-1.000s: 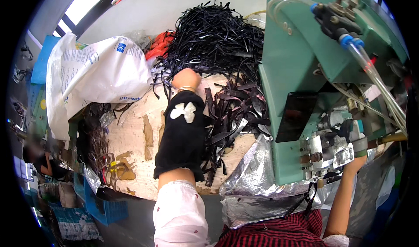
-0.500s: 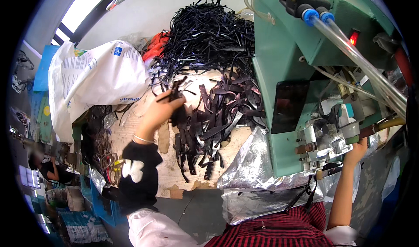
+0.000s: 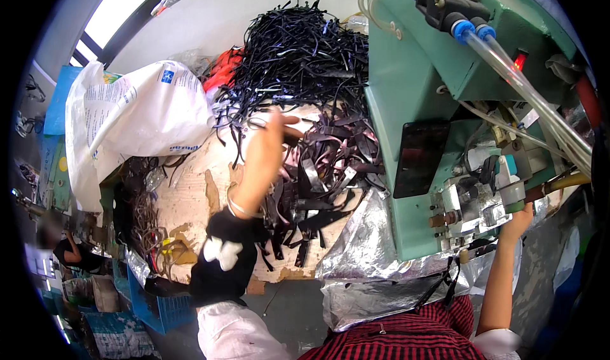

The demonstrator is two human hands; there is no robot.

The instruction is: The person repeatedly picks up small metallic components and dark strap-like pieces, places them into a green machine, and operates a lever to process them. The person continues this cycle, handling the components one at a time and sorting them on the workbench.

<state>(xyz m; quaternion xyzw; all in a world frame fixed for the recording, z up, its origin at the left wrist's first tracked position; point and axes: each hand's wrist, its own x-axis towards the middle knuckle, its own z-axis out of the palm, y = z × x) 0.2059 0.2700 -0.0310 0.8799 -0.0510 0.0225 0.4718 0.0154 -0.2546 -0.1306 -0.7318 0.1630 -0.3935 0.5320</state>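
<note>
Cluttered surface (image 3: 190, 198): left hand (image 3: 270, 145) pinches black strap (image 3: 238, 128) (long axis left-right); right hand (image 3: 518, 219) touches green machine (image 3: 413, 87), grip indeterminate.

Glossy black plastic strips (image 3: 318, 61) lie heaped on a rough, worn wooden surface (image 3: 190, 201). The machine (image 3: 413, 93) is matt green painted metal, skirted by crinkled shiny foil (image 3: 362, 258). A white woven plastic sack (image 3: 140, 118) sits beside them.

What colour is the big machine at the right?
The big boxy metal machine is green, seen best in the head view.
</note>
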